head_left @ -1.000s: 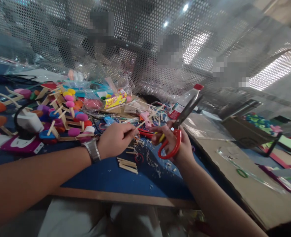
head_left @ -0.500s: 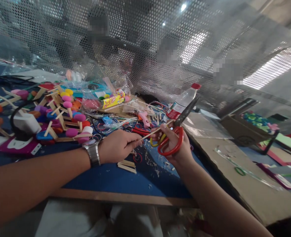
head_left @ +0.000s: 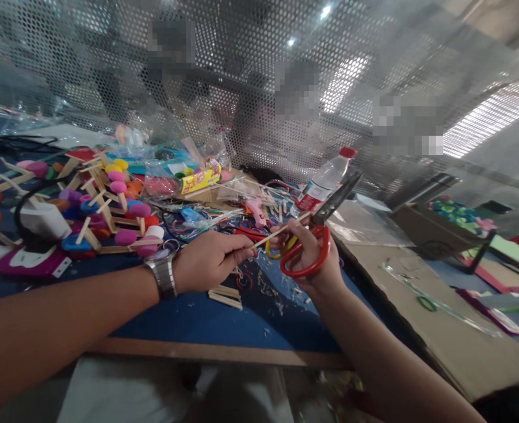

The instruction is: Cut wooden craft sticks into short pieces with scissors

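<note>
My left hand (head_left: 213, 260), with a watch on its wrist, pinches one end of a thin wooden stick (head_left: 268, 237). The stick slants up to my right hand (head_left: 310, 252), where the fingers close round its other end. That same hand grips a pair of scissors (head_left: 305, 270) with red and yellow handles and dark blades pointing up and away. The blades look nearly closed; whether they touch the stick is hard to tell. Below my hands, several short cut sticks (head_left: 225, 296) lie on the blue table (head_left: 175, 320) beside scattered shavings.
Wooden pieces with coloured round tops (head_left: 122, 205) crowd the left, near a purple power strip (head_left: 30, 258) with a white plug. A pink glue gun (head_left: 256, 211) and a plastic bottle (head_left: 323, 182) stand behind my hands. Cardboard (head_left: 418, 305) and a box (head_left: 431, 229) occupy the right.
The scissors' blades have tilted and drawn closer together. Both hands keep their hold and hardly shift.
</note>
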Tool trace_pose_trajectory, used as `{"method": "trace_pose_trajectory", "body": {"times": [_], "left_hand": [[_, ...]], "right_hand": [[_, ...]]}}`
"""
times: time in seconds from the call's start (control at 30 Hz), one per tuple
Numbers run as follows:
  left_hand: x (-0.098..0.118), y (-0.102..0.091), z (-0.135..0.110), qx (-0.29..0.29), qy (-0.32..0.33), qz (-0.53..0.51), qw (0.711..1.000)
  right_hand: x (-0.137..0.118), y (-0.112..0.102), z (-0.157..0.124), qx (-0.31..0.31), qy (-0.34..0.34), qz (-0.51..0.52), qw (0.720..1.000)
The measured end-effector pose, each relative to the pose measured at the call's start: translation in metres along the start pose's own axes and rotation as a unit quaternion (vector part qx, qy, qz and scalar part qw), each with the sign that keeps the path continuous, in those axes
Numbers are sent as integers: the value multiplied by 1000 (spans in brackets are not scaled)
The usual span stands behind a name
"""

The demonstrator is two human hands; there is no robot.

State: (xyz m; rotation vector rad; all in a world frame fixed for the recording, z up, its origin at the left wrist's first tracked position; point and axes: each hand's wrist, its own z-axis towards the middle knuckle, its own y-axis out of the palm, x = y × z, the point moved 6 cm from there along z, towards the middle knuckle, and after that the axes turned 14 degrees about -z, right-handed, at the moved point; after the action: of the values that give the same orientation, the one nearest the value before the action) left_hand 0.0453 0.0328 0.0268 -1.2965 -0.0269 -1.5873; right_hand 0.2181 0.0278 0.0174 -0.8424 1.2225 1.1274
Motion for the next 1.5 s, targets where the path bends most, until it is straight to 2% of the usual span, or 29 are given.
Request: {"method": "trace_pose_trajectory", "body": {"times": [0.17,0.3,0.4,0.5,0.73,0.97,1.2,1.5], "left_hand": [[-1,-2,0,10,-23,3,1000],[-1,-2,0,21,-48,7,999],[-1,-4,1,32,-64,8,997],[-1,-4,1,25,-69,4,997],[-1,-1,0,4,-66,6,998],[-4,-2,-2,4,-50,6,999],[-2,4,2,-60,3,124,991],[-10,7,1,-134,-52,141,980]], "right_hand": [[1,-1,2,5,-3,0,1000],[-11,2,-2,-1,-71,-17,997],[-20,0,-9,16,-123,-37,992],[-23,-3,-13,35,-141,-47,988],[-17,-3,-6,40,-102,-10,994],[-15,-22,7,95,-38,79,992],[-17,-11,3,59,-58,36,996],[-13,-9,3,36,-46,1,998]]}}
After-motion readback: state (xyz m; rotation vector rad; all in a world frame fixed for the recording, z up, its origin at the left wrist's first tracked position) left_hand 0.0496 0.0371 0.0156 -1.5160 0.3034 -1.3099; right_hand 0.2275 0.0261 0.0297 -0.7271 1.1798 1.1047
